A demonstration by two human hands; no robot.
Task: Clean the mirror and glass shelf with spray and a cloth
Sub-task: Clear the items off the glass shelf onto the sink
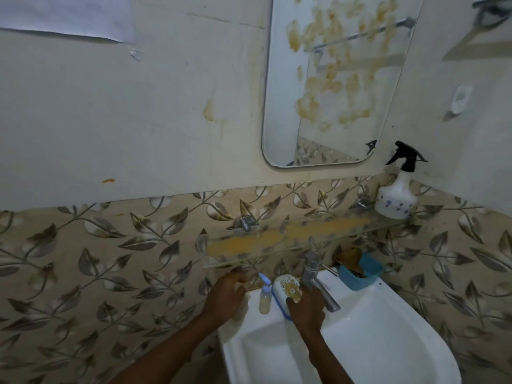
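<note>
The glass shelf [304, 239] runs along the leaf-patterned tile wall [97, 259] above the white washbasin [374, 328], and a long orange-yellow smear lies across most of its surface. At the right end of the shelf stands a white spray bottle [397, 198] with a black trigger head, upright and close to the wall corner. Above the shelf hangs the mirror [332, 87], spotted with yellowish-brown blotches across its upper and middle glass.

Below the shelf, on the back rim of the washbasin, a small clear pump bottle [264, 296] with a blue nozzle stands just left of a white container [286, 289] bearing a gold flower print. The right hand [306, 307] is closed around this container, fingers wrapped on its lower side, directly in front of the chrome tap [315, 281]. The left hand [225, 295] is under the left end of the shelf, by the left edge of the basin, fingers curled inward; whether it grips anything cannot be told. A blue plastic basket [360, 273] sits right of the tap, below the shelf, with a brown item inside it. No cloth can be made out.
</note>
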